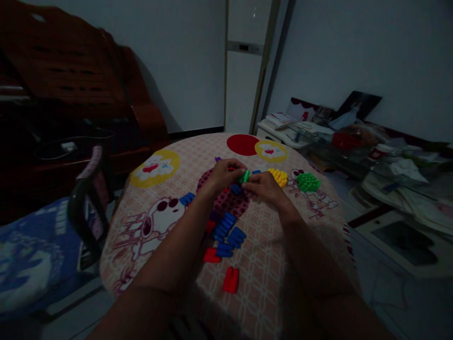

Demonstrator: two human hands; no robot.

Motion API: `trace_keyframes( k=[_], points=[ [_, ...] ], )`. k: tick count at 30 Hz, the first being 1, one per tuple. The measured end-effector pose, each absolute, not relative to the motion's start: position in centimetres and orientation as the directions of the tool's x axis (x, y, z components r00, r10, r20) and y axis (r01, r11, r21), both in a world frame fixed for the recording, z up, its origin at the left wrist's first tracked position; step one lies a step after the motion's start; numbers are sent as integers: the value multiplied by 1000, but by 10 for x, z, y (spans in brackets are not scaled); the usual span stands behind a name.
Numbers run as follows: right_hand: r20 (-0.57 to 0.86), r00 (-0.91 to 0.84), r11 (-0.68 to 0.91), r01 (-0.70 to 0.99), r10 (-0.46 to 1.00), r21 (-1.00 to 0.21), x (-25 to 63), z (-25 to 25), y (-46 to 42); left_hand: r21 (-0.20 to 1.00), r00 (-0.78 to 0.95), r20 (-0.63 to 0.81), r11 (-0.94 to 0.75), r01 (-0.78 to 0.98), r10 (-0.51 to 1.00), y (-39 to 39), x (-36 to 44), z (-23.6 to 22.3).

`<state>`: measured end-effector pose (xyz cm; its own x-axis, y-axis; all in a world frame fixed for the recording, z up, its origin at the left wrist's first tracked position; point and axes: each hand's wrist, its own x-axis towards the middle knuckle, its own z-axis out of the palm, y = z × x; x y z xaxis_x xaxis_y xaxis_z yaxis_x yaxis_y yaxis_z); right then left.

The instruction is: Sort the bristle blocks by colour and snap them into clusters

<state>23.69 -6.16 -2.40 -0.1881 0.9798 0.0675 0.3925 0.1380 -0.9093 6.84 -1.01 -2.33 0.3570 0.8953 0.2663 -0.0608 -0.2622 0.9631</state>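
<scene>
My left hand [226, 174] reaches over the middle of the round table, its fingertips closed on a small green plastic building piece [247, 176]. My right hand [264, 185] meets it from the other side, thumb and fingers pinched at the lower end of the same piece. Just below the hands lies a blue piece [235, 189]. Closer to me are loose blue pieces [236, 237] and a red piece [230, 280], shaped like joined short tubes. Past my right fingers sit a yellow cluster of pieces [279, 177] and a green cluster [307, 182].
A patterned cloth covers the table [262, 264]. To the left stand a chair with a blue seat cover [31, 255] and a wooden bench [71, 71]. A cluttered side table [318, 130] runs along the right wall. A tall white cabinet [244, 85] is behind.
</scene>
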Motion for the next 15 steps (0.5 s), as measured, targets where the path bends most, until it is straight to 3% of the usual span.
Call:
trace_keyframes(
  k=[9, 12, 15],
  points=[
    [87, 32, 79, 208, 996, -975, 265, -12, -53, 975, 424, 220, -204, -84, 878, -14, 70, -21],
    [147, 187, 88, 293, 971, -952, 302, -2, -55, 970, 421, 224, -242, -11, 879, -13, 67, -17],
    [237, 395, -18, 545, 887, -838, 352, 5, -61, 960, 378, 246, -278, 32, 893, -11, 59, -12]
  ],
)
